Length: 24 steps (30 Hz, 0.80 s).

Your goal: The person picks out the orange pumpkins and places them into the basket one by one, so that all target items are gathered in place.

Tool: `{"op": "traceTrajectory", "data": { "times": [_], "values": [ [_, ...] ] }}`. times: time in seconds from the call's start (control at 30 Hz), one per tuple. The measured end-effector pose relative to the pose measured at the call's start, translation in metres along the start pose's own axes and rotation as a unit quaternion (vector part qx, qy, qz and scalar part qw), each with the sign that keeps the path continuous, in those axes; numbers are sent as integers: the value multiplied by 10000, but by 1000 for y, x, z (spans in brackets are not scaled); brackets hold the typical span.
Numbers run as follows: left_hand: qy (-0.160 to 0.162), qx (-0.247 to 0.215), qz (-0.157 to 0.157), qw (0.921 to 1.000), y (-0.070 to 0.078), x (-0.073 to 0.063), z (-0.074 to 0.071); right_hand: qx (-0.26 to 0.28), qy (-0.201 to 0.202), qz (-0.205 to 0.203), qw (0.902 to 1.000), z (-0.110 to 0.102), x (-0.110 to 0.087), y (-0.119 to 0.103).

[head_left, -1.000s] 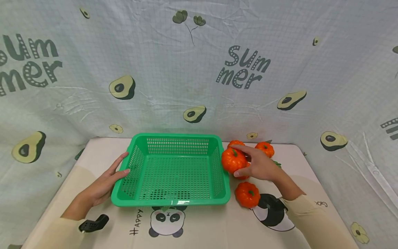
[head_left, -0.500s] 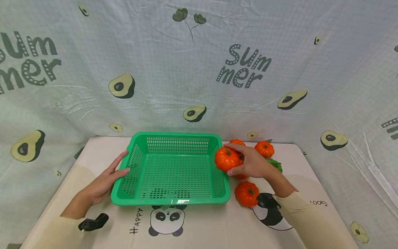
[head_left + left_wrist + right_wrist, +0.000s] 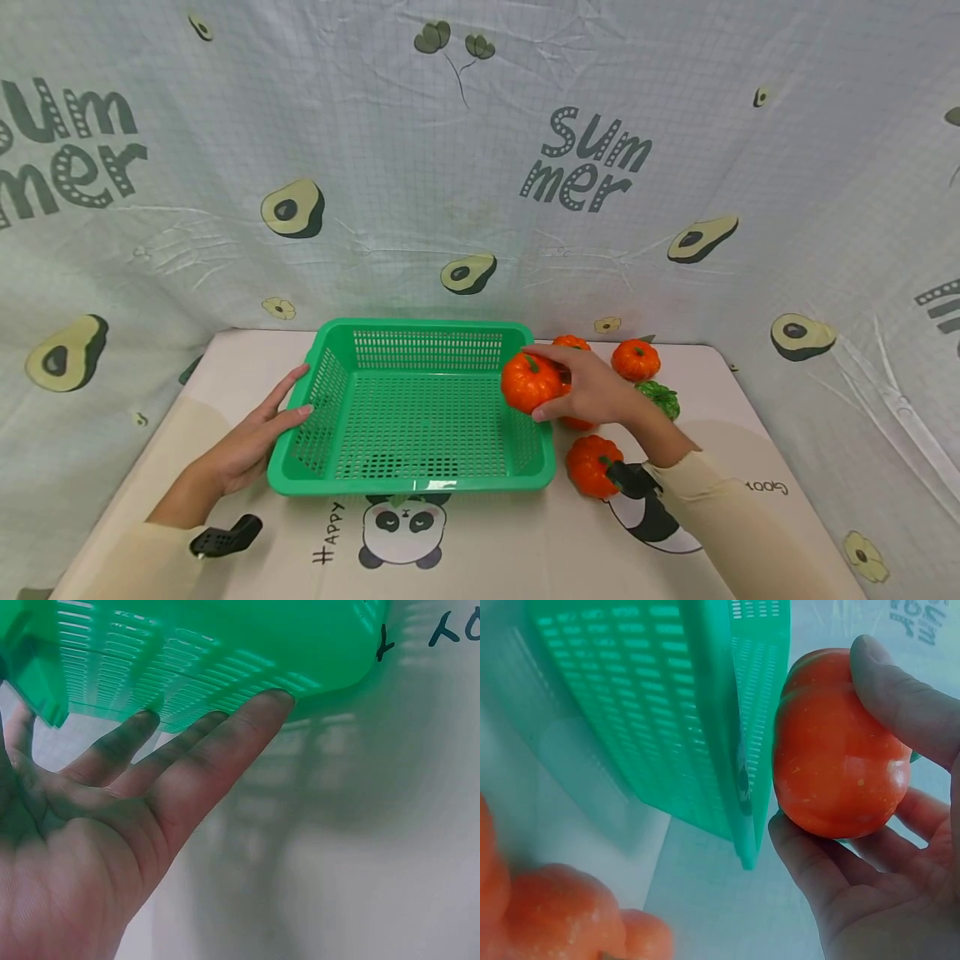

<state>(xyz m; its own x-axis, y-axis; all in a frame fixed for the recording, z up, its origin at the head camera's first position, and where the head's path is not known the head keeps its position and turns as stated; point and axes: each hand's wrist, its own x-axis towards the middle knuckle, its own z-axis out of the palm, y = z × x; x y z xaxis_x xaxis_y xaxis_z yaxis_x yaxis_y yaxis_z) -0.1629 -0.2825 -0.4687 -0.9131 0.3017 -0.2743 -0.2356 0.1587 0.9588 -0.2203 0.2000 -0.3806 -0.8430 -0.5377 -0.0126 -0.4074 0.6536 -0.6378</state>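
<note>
A glossy orange-red pumpkin [image 3: 530, 383] with a green stem hangs over the right rim of the green plastic basket [image 3: 408, 487]. My right hand [image 3: 588, 387] grips it, thumb on one side and fingers on the other, as the right wrist view shows. The basket's visible floor holds nothing. At the basket's left side, my left hand [image 3: 251, 442] rests with thumb and index finger on the rim. In the left wrist view, the other fingers [image 3: 217, 761] extend nearly straight against the outer slotted wall.
Right of the basket lie more pumpkins: one near the front [image 3: 592, 467], one at the back [image 3: 636, 360], and others partly hidden behind my right hand. A green leafy vegetable [image 3: 660, 398] lies beside them. A patterned cloth [image 3: 405, 167] hangs behind the table.
My right hand has carried the pumpkin leftward, from beside the basket to over its right rim. The green vegetable has come into fuller view. My left hand and the basket have stayed put.
</note>
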Motion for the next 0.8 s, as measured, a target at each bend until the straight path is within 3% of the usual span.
{"op": "traceTrajectory", "data": {
  "times": [0.33, 0.8],
  "values": [
    [45, 90, -6, 9999, -2, -1, 0, 276, -118, -309, 9991, 8, 11, -12],
    [82, 90, 5, 9999, -2, 0, 1, 98, -88, -171, 9998, 21, 19, -29]
  ]
}}
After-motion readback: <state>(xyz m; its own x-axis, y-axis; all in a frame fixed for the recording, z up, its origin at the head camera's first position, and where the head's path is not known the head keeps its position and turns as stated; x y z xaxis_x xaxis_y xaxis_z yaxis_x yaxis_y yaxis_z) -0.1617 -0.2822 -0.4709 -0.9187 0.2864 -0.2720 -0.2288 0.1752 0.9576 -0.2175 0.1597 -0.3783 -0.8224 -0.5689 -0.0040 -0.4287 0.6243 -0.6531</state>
